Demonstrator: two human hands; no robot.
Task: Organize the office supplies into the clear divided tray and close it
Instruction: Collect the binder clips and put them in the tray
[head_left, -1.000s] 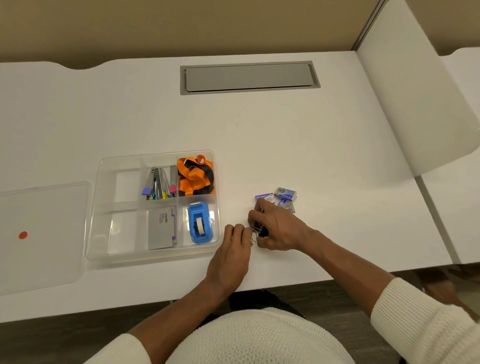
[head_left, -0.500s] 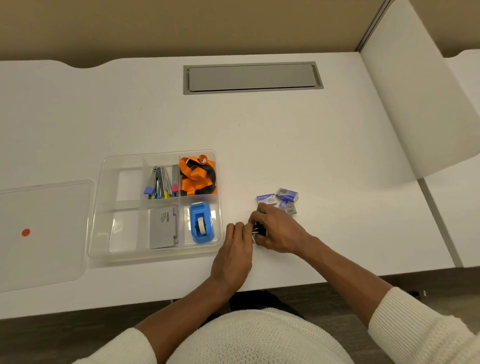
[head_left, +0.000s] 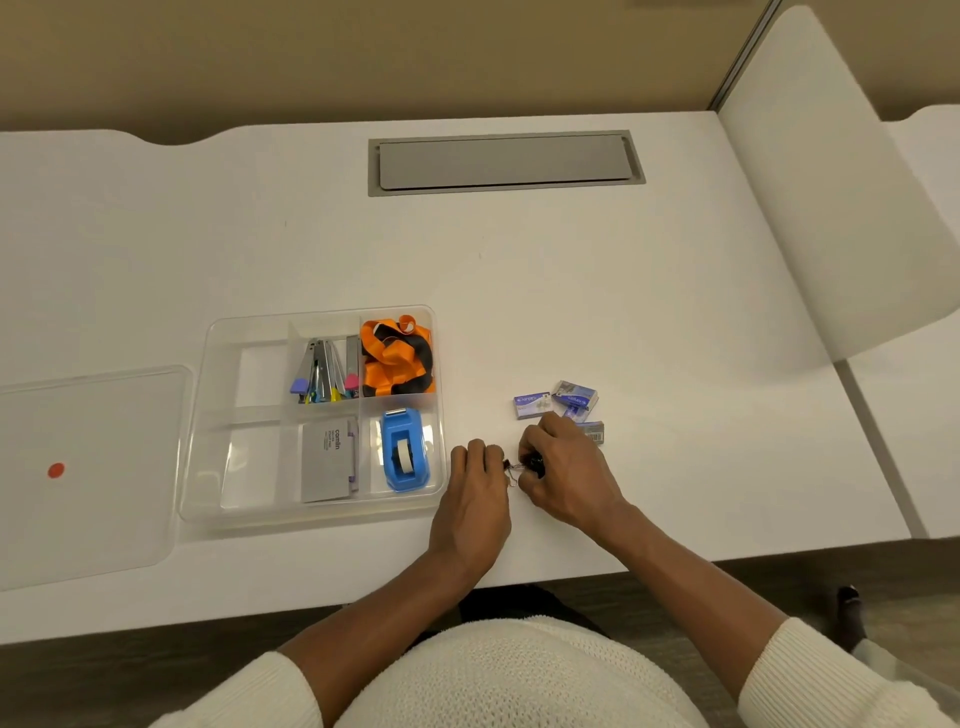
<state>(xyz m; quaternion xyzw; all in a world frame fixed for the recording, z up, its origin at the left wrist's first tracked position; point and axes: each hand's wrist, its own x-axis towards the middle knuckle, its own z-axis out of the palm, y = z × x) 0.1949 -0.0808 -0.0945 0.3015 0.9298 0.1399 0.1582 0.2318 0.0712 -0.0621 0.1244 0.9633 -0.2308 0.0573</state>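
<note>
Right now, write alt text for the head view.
Both hands, left hand and right hand, gather small binder clips on a white desk, right of an open clear divided tray holding a tape dispenser and orange lanyard. Small blue boxes lie beyond; the lid sits left.

grey pad (head_left: 328, 459) in tray: word "camlin", small lines under it too tiny to read | blue boxes (head_left: 532, 405) on counter: white word, too blurry to read | grey box (head_left: 593, 431): barcode, no numbers clear | lid (head_left: 83, 467): red dot, no words
</note>
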